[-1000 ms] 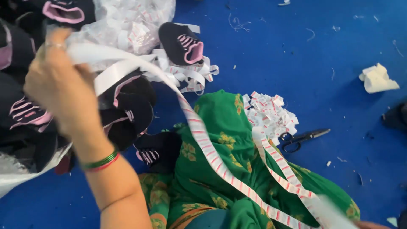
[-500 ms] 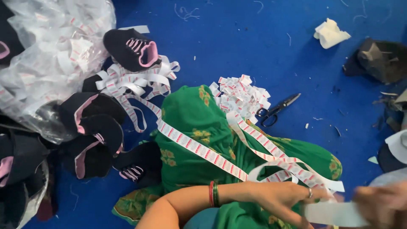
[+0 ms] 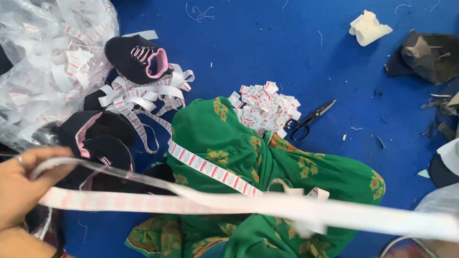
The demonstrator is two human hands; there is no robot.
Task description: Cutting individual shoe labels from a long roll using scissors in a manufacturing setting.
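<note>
- Closest to me, my left hand point(image 3: 21, 184) is at the lower left edge, fingers curled around the white label tape point(image 3: 267, 205), gripping it where the strip doubles into a loop.
- That tape stretches taut and blurred across the bottom of my view toward the lower right corner; my right hand is out of sight there, so I cannot tell what it is doing.
- Under the tape, my lap is draped in green cloth point(image 3: 287, 167) with yellow flower patches, and a run of the same strip, its red-and-white print sharp here, lies over it.
- Just left of my lap, black fabric shoe uppers with pink lining point(image 3: 98, 136) are piled together, one more point(image 3: 136, 57) sitting apart higher up.
- Between them, a loose tangle of uncut tape point(image 3: 143, 93) coils on the blue floor point(image 3: 248, 43).
- Just past my knee, a heap of cut labels point(image 3: 265, 105) sits touching the green cloth, with black scissors point(image 3: 311, 119) lying beside it, untouched.
- My read: a good pile is already cut, but plenty of strip remains uncut.
- Far left, a crumpled clear plastic bag point(image 3: 43, 62) holds more tape.
- Far right, a white scrap point(image 3: 368, 28) and a dark camouflage-patterned piece point(image 3: 428, 55) lie well apart from my work.
</note>
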